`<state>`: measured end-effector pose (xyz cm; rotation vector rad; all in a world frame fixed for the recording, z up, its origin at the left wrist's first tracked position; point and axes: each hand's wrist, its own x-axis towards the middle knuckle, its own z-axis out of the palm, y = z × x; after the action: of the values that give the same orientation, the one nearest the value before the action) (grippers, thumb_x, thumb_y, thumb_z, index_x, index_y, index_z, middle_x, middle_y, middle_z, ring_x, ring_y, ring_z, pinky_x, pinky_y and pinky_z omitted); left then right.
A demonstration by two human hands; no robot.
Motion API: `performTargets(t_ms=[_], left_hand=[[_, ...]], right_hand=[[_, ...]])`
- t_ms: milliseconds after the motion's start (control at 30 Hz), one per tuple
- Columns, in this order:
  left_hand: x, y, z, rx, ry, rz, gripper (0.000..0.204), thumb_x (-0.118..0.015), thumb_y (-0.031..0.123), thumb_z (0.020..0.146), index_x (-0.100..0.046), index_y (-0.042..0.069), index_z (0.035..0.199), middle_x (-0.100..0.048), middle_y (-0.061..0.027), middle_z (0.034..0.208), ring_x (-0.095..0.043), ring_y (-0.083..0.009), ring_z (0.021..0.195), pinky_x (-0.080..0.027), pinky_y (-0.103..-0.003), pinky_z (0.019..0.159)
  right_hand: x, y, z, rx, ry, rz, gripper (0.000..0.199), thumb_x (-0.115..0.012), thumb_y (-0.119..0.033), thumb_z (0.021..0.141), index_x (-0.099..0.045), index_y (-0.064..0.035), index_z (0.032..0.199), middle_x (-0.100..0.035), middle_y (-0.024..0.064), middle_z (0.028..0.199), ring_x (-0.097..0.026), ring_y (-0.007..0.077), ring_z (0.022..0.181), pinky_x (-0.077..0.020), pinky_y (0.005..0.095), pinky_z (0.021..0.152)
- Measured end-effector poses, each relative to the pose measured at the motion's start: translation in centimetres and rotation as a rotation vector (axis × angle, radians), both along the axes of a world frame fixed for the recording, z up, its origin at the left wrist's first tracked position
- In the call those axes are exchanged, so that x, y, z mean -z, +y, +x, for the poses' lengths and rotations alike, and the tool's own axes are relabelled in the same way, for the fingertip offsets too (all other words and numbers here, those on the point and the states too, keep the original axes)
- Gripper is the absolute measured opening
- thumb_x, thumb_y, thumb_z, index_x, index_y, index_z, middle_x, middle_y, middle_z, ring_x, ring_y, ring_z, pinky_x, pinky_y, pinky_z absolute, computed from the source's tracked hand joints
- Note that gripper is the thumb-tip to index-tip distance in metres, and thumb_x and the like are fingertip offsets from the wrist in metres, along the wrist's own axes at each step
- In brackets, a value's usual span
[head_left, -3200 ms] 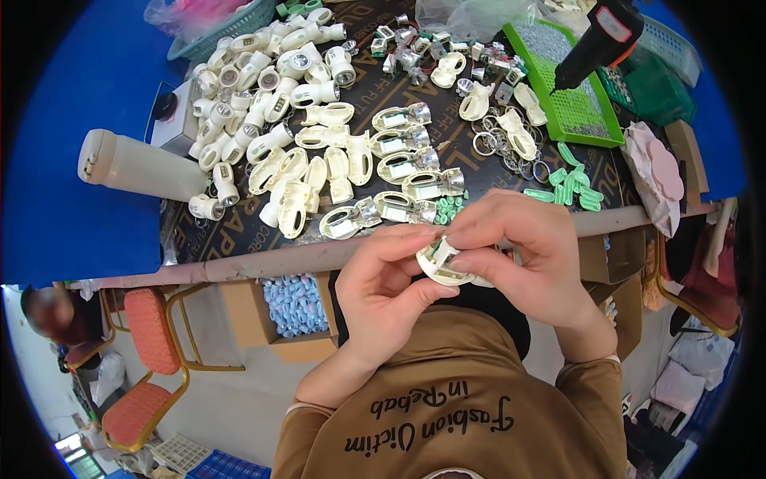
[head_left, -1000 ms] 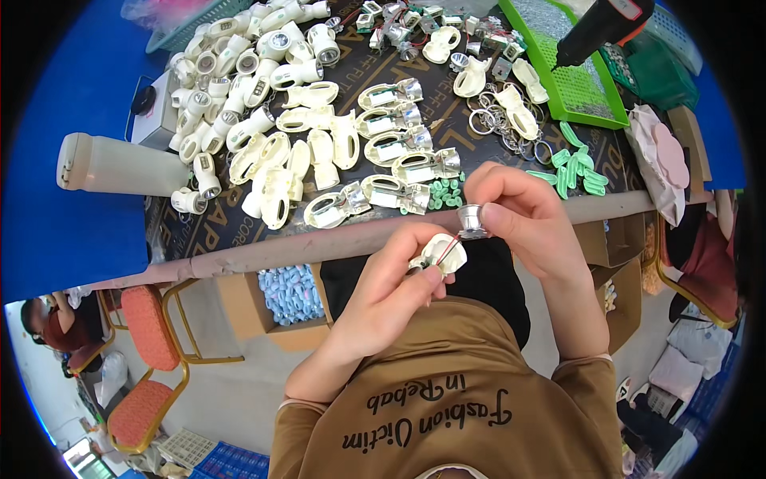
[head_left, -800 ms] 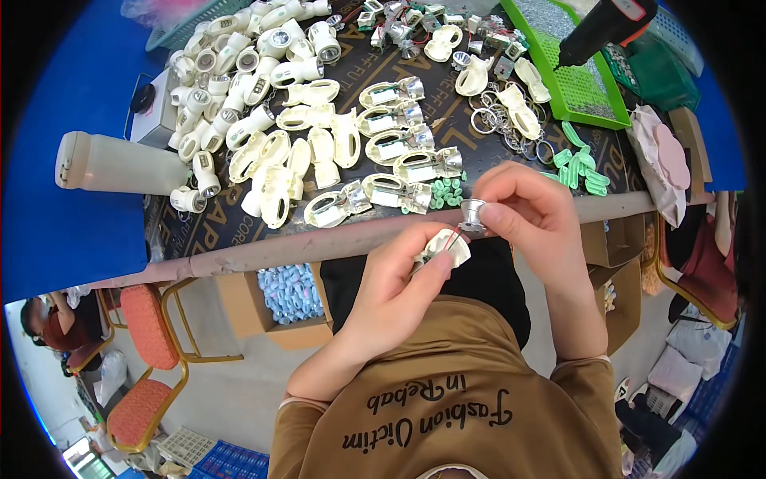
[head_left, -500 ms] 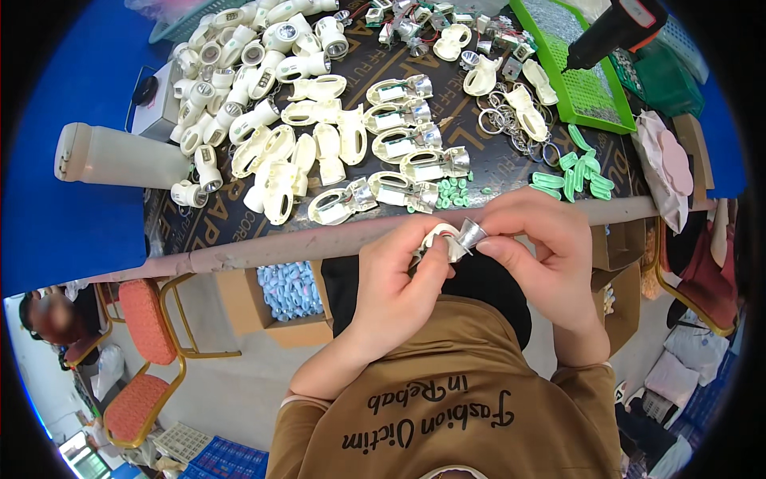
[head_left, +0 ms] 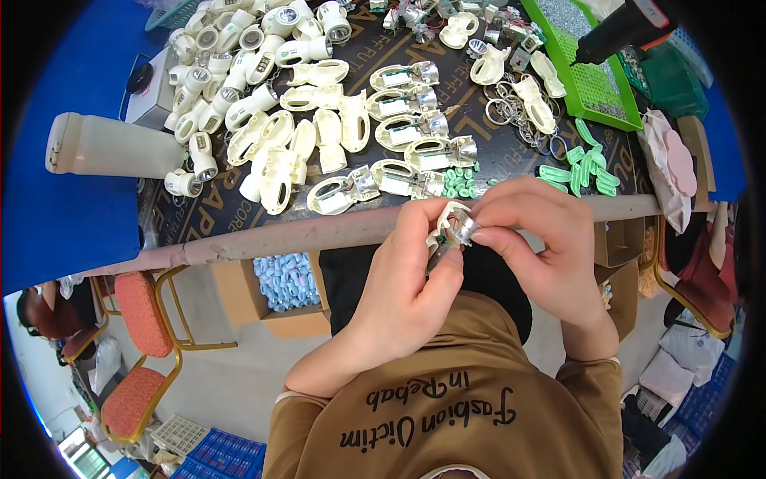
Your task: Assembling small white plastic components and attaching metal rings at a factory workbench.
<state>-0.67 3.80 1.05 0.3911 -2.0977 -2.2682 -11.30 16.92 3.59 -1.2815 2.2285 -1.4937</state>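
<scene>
In front of the table edge, my left hand [head_left: 411, 279] grips a cream flashlight half-shell [head_left: 444, 227] with red wire and a small circuit board inside. My right hand [head_left: 542, 247] pinches the silvery reflector cup [head_left: 465, 229] at the shell's wide end. The cup sits against the shell; my fingers partly hide the contact. Beyond my hands lie several half-shells fitted with reflectors and boards [head_left: 411, 128]. Bare cream half-shells [head_left: 327, 140] are just left of them. Small green buttons [head_left: 460, 183] lie close to my right hand, and longer green strips [head_left: 588, 168] farther right.
Finished-looking cream flashlights [head_left: 231, 80] are heaped at the back left, near a white bottle [head_left: 112, 148]. Key rings [head_left: 503, 108] lie at right, before a green tray [head_left: 618, 116] with a power screwdriver [head_left: 622, 33] over it. Below stands a carton of blue parts [head_left: 287, 283].
The reflector cup has turned and now lies lower, against the shell. The shell is tilted so its wired inside shows. Both hands stay close together.
</scene>
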Motion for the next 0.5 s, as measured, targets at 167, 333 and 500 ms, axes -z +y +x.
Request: performTargets(t_ms=[167,333,500], left_hand=[[-0.10,0.02,0.07,0.005,0.012,-0.028,0.029,-0.043,0.003,0.087,-0.040,0.001,0.116,-0.049,-0.0031,0.098,-0.047,-0.0064,0.078,-0.041,-0.021,0.068],[0.05,0.20,0.19,-0.010,0.042,-0.039,0.030,-0.043,0.003,0.087,-0.040,0.000,0.117,-0.049,-0.0037,0.100,-0.047,-0.0068,0.081,-0.042,-0.022,0.071],[0.23,0.04,0.05,-0.042,0.125,-0.174,0.034,-0.050,0.006,0.082,-0.041,-0.001,0.114,-0.057,-0.0151,0.093,-0.058,-0.0252,0.079,-0.045,-0.032,0.069]], right_hand=[[-0.03,-0.19,0.21,0.022,0.080,0.041,0.010,-0.065,0.002,0.068,-0.060,-0.0023,0.076,-0.060,0.0086,0.077,-0.059,0.0225,0.065,-0.0467,0.0304,0.055],[0.15,-0.45,0.38,0.048,0.165,0.034,0.013,-0.066,0.002,0.067,-0.060,-0.0028,0.077,-0.060,0.0088,0.077,-0.058,0.0245,0.066,-0.0465,0.0315,0.055],[0.41,-0.51,0.59,0.060,0.239,0.024,0.015,-0.067,0.001,0.066,-0.060,-0.0039,0.079,-0.060,0.0088,0.078,-0.058,0.0251,0.066,-0.0462,0.0324,0.056]])
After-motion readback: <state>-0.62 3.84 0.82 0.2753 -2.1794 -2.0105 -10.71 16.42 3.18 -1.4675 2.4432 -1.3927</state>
